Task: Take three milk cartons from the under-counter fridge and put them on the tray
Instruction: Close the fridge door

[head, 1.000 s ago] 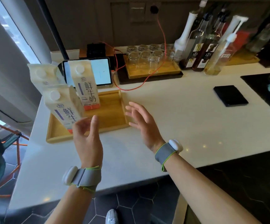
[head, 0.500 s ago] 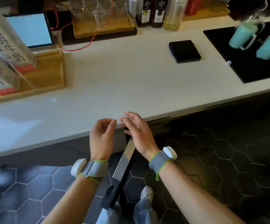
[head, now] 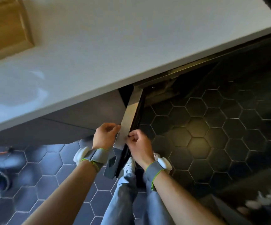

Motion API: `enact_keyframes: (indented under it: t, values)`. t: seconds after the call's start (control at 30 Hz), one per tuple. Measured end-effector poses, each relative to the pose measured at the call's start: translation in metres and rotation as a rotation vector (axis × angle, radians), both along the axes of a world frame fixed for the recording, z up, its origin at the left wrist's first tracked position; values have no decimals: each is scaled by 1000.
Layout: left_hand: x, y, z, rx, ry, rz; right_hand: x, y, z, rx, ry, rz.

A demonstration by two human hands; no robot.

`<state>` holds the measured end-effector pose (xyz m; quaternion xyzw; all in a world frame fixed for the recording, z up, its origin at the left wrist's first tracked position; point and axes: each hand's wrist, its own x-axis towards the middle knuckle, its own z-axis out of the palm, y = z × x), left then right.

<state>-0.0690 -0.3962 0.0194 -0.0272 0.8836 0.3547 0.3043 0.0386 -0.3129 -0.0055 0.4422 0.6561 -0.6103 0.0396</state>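
A: Largest first: the white stone counter (head: 99, 46), then the light wooden tray (head: 25, 32) at its far left corner. Any cartons?

B: None clearly in view; a red scrap at the tray's edge might be one.

A: And the steel-edged fridge door (head: 129, 120)?

B: Open, edge-on. The left hand (head: 104, 135) and right hand (head: 137, 142) pinch it from either side. Swung shut carelessly, it could trap fingers.

A plain white stone tabletop (head: 99, 46) carries a honey-yellow wooden tray (head: 24, 28) at ten o'clock. The dark floor (head: 196, 135) has hexagon tiles with pale grout. Grey wristbands (head: 99, 155) have green edging.
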Motion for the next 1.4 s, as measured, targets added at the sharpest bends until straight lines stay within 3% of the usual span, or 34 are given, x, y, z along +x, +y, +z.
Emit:
enact_keyframes:
  t: [0.1, 0.27, 0.5, 0.73, 0.97, 1.17, 1.3, 1.4]
  values:
    - [1, -3, -22, -43, -50, -96, 9, -19, -26, -28, -64, 1]
    - [-2, 4, -48, -98, -78, -198, 24, -48, -60, -170, -155, -174]
    - [-7, 27, -56, -97, -191, -293, 49, -47, -77, -102, -120, -403]
    - [31, 71, -53, 119, -512, -61, 86, 10, -65, -16, -99, -540]
    - [61, 130, -52, 301, -638, 110, 145, 92, -43, 115, -173, -472]
    - [78, 196, -56, 444, -688, 361, 155, 173, -44, 30, -21, -794]
    - [80, 241, -60, 538, -666, 504, 145, 232, -54, -193, 87, -1009]
    - [79, 275, -65, 584, -636, 592, 127, 284, -63, -202, 162, -997]
